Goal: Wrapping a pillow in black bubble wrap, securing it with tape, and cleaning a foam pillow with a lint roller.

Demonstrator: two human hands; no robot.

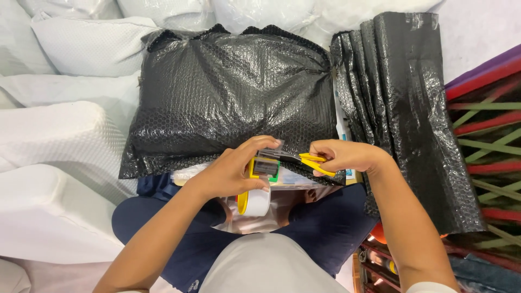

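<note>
Left hand: the left hand [230,172] has its fingers clenched round a yellow-and-green plastic tape dispenser with a white tape roll [259,184], held at the near edge of the parcel.
Right hand: the right hand [347,155] has its fingers grasping small yellow-handled scissors [315,163], just beside the dispenser.
Parcel: a black bubble-wrap plastic parcel [228,97] lies on the person's lap, puffed and glossy.
Handling: it looks light, soft and slippery; best held at the near seam.
Around: a stack of folded black bubble-wrap bags [412,108] lies right; white foam pillows [54,141] crowd the left.
</note>
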